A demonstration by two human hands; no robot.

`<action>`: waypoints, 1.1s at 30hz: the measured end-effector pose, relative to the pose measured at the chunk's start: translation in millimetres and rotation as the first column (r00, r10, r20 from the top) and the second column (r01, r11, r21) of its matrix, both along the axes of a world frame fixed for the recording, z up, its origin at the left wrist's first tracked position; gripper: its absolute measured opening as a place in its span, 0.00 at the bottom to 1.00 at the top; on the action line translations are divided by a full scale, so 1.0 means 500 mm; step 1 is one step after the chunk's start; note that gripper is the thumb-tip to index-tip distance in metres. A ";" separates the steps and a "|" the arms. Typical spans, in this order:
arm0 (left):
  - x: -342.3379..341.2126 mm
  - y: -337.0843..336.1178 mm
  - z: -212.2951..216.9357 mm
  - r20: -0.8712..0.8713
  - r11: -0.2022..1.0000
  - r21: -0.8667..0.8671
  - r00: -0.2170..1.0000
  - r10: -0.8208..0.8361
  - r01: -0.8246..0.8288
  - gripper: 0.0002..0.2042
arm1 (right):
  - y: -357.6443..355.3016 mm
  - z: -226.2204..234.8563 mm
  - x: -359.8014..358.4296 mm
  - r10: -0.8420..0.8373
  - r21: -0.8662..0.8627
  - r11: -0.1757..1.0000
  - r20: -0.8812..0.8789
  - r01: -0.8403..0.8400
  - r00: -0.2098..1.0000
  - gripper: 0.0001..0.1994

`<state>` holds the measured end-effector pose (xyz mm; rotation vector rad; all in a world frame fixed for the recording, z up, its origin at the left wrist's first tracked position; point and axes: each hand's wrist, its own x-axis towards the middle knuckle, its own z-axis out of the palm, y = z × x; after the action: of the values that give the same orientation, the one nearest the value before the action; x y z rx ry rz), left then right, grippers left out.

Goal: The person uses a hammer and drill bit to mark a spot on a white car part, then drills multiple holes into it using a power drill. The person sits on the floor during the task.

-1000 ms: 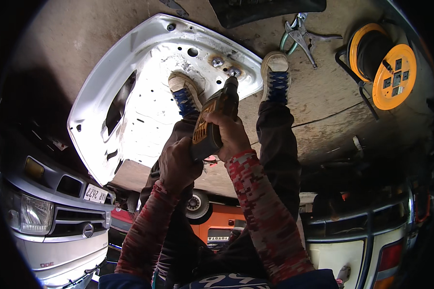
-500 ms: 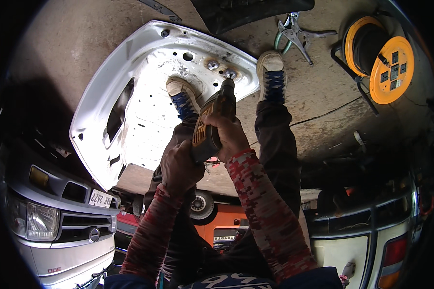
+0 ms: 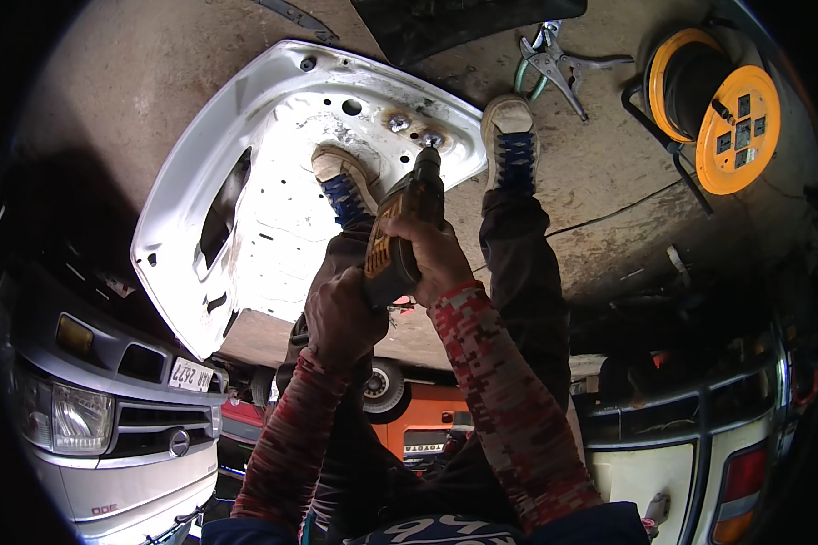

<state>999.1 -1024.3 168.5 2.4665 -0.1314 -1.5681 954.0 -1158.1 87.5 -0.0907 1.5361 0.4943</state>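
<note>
A dark power drill [image 3: 418, 195] with yellow-brown parts points away from me, its tip at a bare-metal spot on a white car body panel [image 3: 282, 195]. My right hand [image 3: 436, 259] is closed around the drill's grip, though some fingers are hidden. Against the drill's rear end, my left hand [image 3: 341, 313] is closed and holds it from the left. The panel lies on the floor, with holes along its far side and a second ground-down spot beside the drilled one. My left shoe [image 3: 341, 177] rests on the panel; my right shoe [image 3: 511, 136] stands at its right edge.
Locking pliers [image 3: 554, 73] lie beyond my right shoe. An orange cable reel [image 3: 738, 136] stands at far right, and a thin cable crosses the floor. A black sheet-like piece [image 3: 463, 23] lies at the far edge. Vehicles, including a white van [image 3: 127, 481], stand near left and right.
Both hands keep their hold on the drill, and its tip stays at the same spot on the panel. Only a very slight shift of the view shows.
</note>
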 end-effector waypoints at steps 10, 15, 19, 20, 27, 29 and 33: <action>0.003 -0.005 0.000 -0.051 1.000 0.023 0.998 0.023 -0.022 0.11 | -0.001 0.000 0.004 -0.003 -0.016 1.000 -0.002 0.003 1.000 0.19; 0.003 -0.004 -0.002 -0.042 1.000 0.017 0.999 0.019 -0.018 0.12 | -0.009 -0.004 0.004 -0.042 0.009 0.999 -0.015 0.042 0.999 0.15; 0.001 -0.009 0.000 -0.050 0.999 0.041 0.999 0.016 -0.014 0.11 | -0.015 -0.004 0.005 -0.037 0.055 0.998 -0.029 0.039 0.999 0.15; 0.000 -0.011 0.001 -0.055 0.998 0.063 0.999 0.003 0.001 0.11 | -0.016 -0.005 0.004 -0.024 0.065 0.998 -0.051 0.027 0.998 0.15; -0.003 -0.022 0.006 -0.056 0.996 0.071 0.997 0.054 -0.050 0.10 | -0.021 -0.006 -0.002 -0.005 0.055 0.998 -0.037 0.007 0.999 0.15; -0.003 -0.026 0.007 -0.070 0.994 0.109 0.997 0.027 -0.019 0.09 | -0.022 -0.007 -0.003 -0.002 0.048 0.999 -0.034 0.004 0.999 0.15; -0.002 -0.032 0.008 -0.076 0.994 0.106 0.996 0.042 -0.033 0.10 | -0.022 -0.009 -0.007 -0.003 0.051 0.999 -0.024 0.004 1.000 0.15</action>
<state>998.2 -1040.3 172.4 2.4648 0.0096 -1.6933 950.4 -1169.1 83.0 -0.0430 1.5453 0.5332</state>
